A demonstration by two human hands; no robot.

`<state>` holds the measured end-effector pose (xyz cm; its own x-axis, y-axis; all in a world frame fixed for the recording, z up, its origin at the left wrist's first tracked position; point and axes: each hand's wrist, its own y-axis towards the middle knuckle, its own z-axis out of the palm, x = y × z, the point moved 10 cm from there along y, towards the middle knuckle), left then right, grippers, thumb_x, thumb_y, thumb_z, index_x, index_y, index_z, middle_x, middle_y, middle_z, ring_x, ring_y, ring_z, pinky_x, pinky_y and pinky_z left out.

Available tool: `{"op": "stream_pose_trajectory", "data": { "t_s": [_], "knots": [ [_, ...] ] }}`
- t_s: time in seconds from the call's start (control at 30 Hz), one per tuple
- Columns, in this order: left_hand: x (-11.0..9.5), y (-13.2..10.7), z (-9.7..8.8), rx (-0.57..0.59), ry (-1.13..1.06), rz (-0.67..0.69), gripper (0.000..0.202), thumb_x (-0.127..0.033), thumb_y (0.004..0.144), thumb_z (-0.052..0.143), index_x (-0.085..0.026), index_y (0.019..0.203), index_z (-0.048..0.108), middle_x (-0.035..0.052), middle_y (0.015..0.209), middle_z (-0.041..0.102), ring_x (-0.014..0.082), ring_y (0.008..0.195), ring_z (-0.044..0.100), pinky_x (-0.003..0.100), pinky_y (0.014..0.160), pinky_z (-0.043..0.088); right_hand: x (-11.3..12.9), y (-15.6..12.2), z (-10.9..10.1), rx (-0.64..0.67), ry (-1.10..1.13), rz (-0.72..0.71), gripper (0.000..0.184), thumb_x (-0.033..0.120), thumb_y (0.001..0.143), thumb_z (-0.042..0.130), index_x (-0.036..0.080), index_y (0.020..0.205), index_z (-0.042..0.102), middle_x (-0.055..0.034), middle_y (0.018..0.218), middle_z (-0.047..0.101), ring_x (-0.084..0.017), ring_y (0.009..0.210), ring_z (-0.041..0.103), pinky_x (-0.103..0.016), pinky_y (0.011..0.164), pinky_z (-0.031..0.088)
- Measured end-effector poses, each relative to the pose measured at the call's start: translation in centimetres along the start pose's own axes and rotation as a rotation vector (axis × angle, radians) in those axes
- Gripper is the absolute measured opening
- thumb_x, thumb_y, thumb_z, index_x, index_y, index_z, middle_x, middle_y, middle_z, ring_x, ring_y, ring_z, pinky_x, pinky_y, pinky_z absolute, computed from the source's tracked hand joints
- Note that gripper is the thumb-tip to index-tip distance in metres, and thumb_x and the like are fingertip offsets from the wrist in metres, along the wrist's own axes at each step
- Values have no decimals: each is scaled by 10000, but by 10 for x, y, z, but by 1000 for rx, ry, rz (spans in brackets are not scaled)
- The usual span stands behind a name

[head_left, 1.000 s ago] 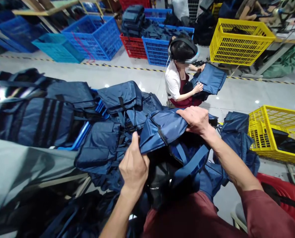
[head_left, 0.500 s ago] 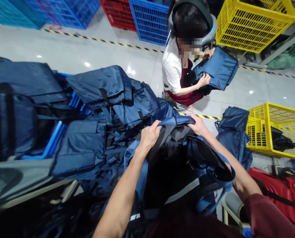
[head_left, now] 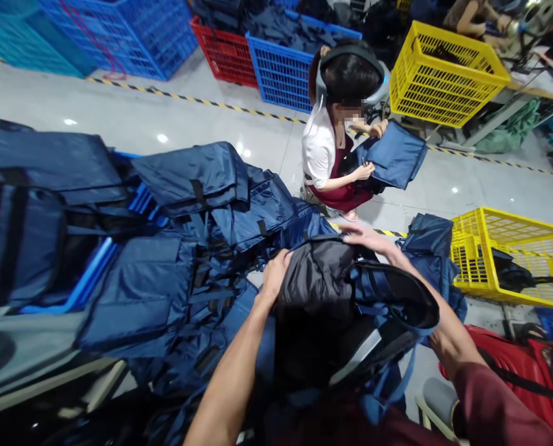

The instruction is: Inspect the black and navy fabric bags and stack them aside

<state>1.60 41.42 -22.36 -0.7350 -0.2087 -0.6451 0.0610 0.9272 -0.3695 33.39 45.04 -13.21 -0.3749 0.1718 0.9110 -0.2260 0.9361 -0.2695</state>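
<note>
Since the earlier frame both hands have let the blue flap go over; dark grey lining now faces up where blue fabric was pinched. I see the left hand (head_left: 276,275) closed on the near-left edge of the bag (head_left: 322,291), fingers tucked into the fabric. Right hand (head_left: 366,238) lies flat, fingers spread open, on the bag's far edge, gripping nothing that I can see. Bag sits between the two hands, its blue rim (head_left: 397,297) curling just right of the right forearm. Left of the left hand: pile (head_left: 197,248) of navy bags, touching the held one. Beyond the right hand a co-worker (head_left: 332,155) crouches on the floor (head_left: 141,124) with another blue bag (head_left: 394,155). Right of the right hand, well apart: yellow crate (head_left: 513,254).
</note>
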Motion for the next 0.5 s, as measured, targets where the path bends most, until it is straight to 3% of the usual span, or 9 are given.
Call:
{"op": "stream_pose_trajectory", "data": {
  "t_s": [0.07,0.13,0.2,0.27,0.3,0.37,0.43,0.5],
  "knots": [
    [1,-7,-33,-116,43,-29,457,-464,1131,403,-230,1362,720,196,1170,814,354,1134,751,395,944,502,59,-34,-29,-30,103,-137,718,717,990,653,316,1585,613,-90,1633,626,-283,1454,642,-489,1212,534],
    [3,-20,-61,-246,82,-67,504,-455,1137,370,-201,1442,681,230,1205,804,373,1132,755,409,929,503,123,-81,-33,-7,31,-294,699,691,1067,590,338,1665,515,-96,1662,593,-286,1475,618,-514,1194,537],
    [7,-35,-77,-338,108,-99,520,-460,1136,368,-191,1453,681,238,1182,807,380,1094,765,407,887,506,165,-124,-6,13,-334,-388,627,617,1046,694,380,1614,580,-70,1585,658,-309,1450,624,-553,1204,522],
    [12,-47,-80,-367,118,-119,519,-466,1134,376,-188,1434,695,234,1133,814,374,1044,773,393,842,505,177,-147,23,-157,-713,-416,519,539,1060,696,318,1529,665,-132,1480,713,-368,1406,624,-617,1184,501],
    [15,-51,-79,-371,118,-127,516,-466,1133,381,-186,1429,698,232,1112,815,369,1023,774,385,824,502,171,-148,35,-258,-862,-396,457,497,1084,656,261,1473,701,-179,1431,726,-393,1386,622,-629,1168,492],
    [21,-55,-75,-384,106,-144,512,-457,1133,390,-178,1445,685,230,1097,813,354,998,772,367,802,492,132,-132,49,-426,-1043,-275,409,455,1133,545,168,1347,744,-244,1330,743,-400,1320,642,-596,1134,490],
    [29,-53,-67,-371,61,-159,504,-418,1138,376,-167,1482,646,227,1112,809,330,999,765,348,802,484,63,-102,45,-487,-1057,-40,490,500,1164,439,135,1227,760,-248,1193,772,-363,1188,701,-510,1063,514],
    [32,-46,-48,-295,-1,-153,457,-376,1136,388,-173,1448,653,200,1103,812,294,991,761,322,805,485,-25,-78,36,-394,-936,270,595,563,1177,341,144,1190,763,-228,1134,793,-324,1100,744,-428,992,522]
  ]
}}
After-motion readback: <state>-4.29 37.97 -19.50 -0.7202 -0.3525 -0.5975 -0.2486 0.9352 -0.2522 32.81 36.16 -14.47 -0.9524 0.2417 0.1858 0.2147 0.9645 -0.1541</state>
